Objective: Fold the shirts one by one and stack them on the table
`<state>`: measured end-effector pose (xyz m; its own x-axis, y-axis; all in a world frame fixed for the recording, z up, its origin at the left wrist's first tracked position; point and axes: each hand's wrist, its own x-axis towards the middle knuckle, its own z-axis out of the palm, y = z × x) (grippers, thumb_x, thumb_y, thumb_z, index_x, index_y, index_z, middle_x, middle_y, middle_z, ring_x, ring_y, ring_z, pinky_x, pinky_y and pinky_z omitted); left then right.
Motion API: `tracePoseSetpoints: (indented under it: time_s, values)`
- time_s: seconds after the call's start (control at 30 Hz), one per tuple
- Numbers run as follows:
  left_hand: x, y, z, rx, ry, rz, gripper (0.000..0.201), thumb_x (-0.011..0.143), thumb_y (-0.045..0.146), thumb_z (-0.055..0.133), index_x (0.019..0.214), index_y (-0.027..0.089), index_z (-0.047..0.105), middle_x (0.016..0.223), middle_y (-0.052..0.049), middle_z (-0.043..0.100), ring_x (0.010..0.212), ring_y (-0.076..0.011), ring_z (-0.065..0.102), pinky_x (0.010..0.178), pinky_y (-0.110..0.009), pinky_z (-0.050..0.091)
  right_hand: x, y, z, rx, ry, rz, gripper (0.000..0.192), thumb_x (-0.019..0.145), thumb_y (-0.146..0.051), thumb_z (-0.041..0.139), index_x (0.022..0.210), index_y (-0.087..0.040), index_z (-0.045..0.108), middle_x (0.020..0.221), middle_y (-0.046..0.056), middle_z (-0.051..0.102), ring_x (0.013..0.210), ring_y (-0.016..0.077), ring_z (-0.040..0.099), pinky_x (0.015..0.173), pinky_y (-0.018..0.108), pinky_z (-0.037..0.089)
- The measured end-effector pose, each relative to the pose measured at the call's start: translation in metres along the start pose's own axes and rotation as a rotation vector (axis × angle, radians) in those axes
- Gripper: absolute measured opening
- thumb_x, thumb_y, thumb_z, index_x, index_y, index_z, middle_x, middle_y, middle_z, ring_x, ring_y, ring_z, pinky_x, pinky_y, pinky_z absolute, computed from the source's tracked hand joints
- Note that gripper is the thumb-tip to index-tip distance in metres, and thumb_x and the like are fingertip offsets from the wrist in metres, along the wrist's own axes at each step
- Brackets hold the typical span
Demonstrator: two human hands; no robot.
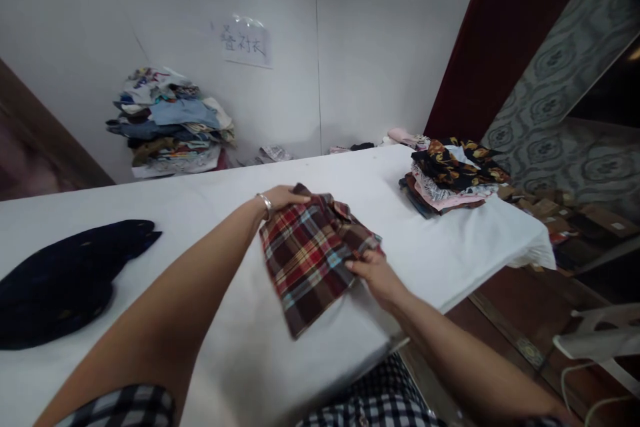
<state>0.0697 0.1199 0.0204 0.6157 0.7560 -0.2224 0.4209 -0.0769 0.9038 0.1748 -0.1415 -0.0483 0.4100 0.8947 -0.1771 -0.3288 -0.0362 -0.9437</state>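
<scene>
Table: our white table [200,200] carries everything we see.
Dark garment: it lies flat at the far left [65,273], well apart from our hands.
Plaid shirt: folded, in the table's middle [307,257], between our hands.
Left hand: we rest it [283,198], fingers closed on the shirt's far corner.
Right hand: we pinch [375,273] the shirt's near right edge.

A folded plaid shirt [313,255], red-brown with cream and pale blue lines, lies flat at the centre of the frame. It sits skewed, its collar end toward the upper right.
</scene>
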Motion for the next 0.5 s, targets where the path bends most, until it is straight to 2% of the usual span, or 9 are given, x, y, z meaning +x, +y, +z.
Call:
tracePoseSetpoints:
  time_s: [0.1,0.2,0.27,0.33,0.43,0.5]
  values:
    - [-0.018,0.032,-0.038,-0.215,-0.043,0.27,0.045,0.053,0.037,0.083,0.087,0.012,0.07,0.086,-0.01,0.072,0.085,-0.0245,0.066,0.085,-0.04,0.051,0.028,-0.061,-0.006,-0.147,0.051,-0.25,0.029,0.058,-0.027,0.072,0.085,-0.017,0.07,0.085,0.001,0.072,0.082,0.0197,0.063,0.087,0.038,0.047]
    - [-0.048,0.051,-0.063,-0.221,0.163,0.493,0.044,0.054,0.038,0.082,0.086,0.011,0.067,0.083,-0.006,0.069,0.087,-0.0223,0.064,0.089,-0.04,0.048,0.052,-0.115,-0.007,-0.22,0.023,-0.553,0.033,0.062,-0.027,0.068,0.094,-0.018,0.069,0.092,-0.001,0.071,0.088,0.0185,0.062,0.091,0.037,0.045]
    - [-0.074,0.044,-0.066,-0.125,0.292,0.521,0.041,0.053,0.036,0.082,0.082,0.013,0.065,0.08,-0.002,0.066,0.087,-0.0217,0.063,0.089,-0.039,0.048,0.058,-0.127,-0.01,-0.29,0.01,-0.669,0.031,0.064,-0.027,0.066,0.093,-0.018,0.069,0.091,-0.002,0.071,0.09,0.0186,0.061,0.091,0.037,0.045]
    - [-0.1,0.017,-0.055,-0.004,0.329,0.47,0.035,0.053,0.034,0.082,0.078,0.017,0.063,0.079,-0.001,0.066,0.087,-0.0213,0.062,0.088,-0.036,0.048,0.055,-0.113,-0.018,-0.401,0.029,-0.683,0.026,0.066,-0.028,0.065,0.089,-0.017,0.07,0.087,-0.001,0.07,0.089,0.0199,0.06,0.089,0.038,0.045]
    - [-0.14,-0.048,-0.021,0.166,0.222,0.395,0.025,0.059,0.03,0.077,0.078,0.02,0.065,0.093,-0.003,0.069,0.092,-0.0212,0.061,0.09,-0.035,0.047,0.033,-0.054,-0.037,-0.584,0.042,-0.55,0.019,0.068,-0.029,0.063,0.081,-0.018,0.072,0.081,0.0,0.071,0.085,0.023,0.061,0.086,0.04,0.047]
    - [-0.165,-0.09,0.006,0.251,0.107,0.34,0.02,0.061,0.03,0.075,0.077,0.022,0.066,0.095,-0.004,0.069,0.094,-0.022,0.06,0.09,-0.034,0.047,0.011,-0.009,-0.051,-0.678,-0.102,-0.428,0.02,0.07,-0.025,0.058,0.082,-0.021,0.073,0.084,0.002,0.072,0.086,0.0245,0.062,0.085,0.04,0.048]
